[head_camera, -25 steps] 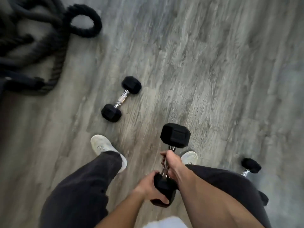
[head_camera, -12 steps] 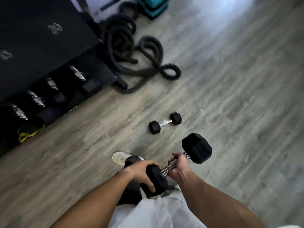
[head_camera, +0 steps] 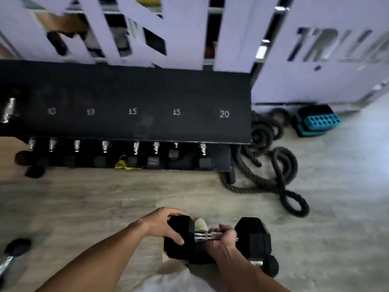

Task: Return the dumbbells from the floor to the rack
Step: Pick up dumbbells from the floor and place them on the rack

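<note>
I carry a black hex dumbbell (head_camera: 253, 237) with a chrome handle, level in front of me at the bottom of the head view. My right hand (head_camera: 224, 236) grips its handle. My left hand (head_camera: 163, 223) curls over its left head. The black dumbbell rack (head_camera: 126, 98) stretches across the middle ahead, its top marked 10, 10, 15, 15, 20. Several dumbbells sit on its lower shelf. Another dumbbell (head_camera: 12, 252) lies on the floor at the left edge. A further dumbbell end (head_camera: 271, 267) shows just below my right arm.
A thick black battle rope (head_camera: 280, 178) coils on the floor right of the rack. A teal and black step block (head_camera: 315, 121) stands by the lilac wall panel (head_camera: 315, 66). A yellow band (head_camera: 124, 163) hangs on the lower shelf. Wood floor lies between me and the rack.
The view has swung left and up, from the floor to the rack straight ahead. The held dumbbell has turned from pointing away to lying level across me. Both hands keep their hold.
</note>
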Motion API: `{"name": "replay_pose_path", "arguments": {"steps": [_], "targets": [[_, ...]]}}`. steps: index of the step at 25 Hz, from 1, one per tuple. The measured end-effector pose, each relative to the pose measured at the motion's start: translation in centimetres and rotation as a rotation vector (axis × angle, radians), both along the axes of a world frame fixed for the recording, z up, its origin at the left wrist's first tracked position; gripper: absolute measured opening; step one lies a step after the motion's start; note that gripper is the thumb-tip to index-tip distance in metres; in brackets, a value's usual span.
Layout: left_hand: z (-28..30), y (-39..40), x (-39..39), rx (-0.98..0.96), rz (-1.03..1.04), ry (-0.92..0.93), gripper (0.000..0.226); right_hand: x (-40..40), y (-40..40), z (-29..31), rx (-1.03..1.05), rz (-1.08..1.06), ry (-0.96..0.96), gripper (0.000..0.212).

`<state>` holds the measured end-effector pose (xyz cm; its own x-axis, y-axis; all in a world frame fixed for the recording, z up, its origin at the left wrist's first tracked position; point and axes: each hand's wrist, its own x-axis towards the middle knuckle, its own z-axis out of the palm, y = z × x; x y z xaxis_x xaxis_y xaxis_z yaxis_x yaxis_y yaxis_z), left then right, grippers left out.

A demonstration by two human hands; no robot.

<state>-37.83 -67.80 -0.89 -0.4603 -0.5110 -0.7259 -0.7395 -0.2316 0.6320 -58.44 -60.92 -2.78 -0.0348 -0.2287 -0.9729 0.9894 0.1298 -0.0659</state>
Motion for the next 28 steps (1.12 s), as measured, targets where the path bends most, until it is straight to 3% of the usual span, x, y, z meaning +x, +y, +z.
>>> {"name": "replay_pose_path", "arguments": {"steps": [8,13,17,20,24,26,28], "targets": [[0.6,-11.8,3.4,0.0,0.363,0.008,0.068,2.5,-18.7,-0.2,0.021,0.403,0.026,0.029],[0.2,-22.3,0.3,0.004,0.524,0.021,0.067,0.1,-33.2,-0.1,0.009,0.465,0.151,0.034],[0.2,-29.6,-4.7,-0.009,0.579,0.018,0.071,-4.2,-43.5,-0.2,0.123,0.648,0.273,0.029],[0.1,-33.8,-8.0,-0.104,0.448,-0.104,0.072,-6.7,-48.7,-0.2,0.204,0.799,0.385,0.026],[-0.2,-39.7,-13.5,-0.291,-0.013,-0.294,0.082,-9.9,-53.9,-1.4,0.23,0.915,0.525,0.015],[-0.5,-41.3,-16.1,-0.372,-0.196,-0.321,0.076,-11.2,-55.2,-2.3,0.237,1.021,0.562,0.01],[-1.1,-41.8,-18.1,-0.39,-0.248,-0.33,0.065,-11.6,-55.9,-3.0,0.243,1.137,0.583,0.008]]}}
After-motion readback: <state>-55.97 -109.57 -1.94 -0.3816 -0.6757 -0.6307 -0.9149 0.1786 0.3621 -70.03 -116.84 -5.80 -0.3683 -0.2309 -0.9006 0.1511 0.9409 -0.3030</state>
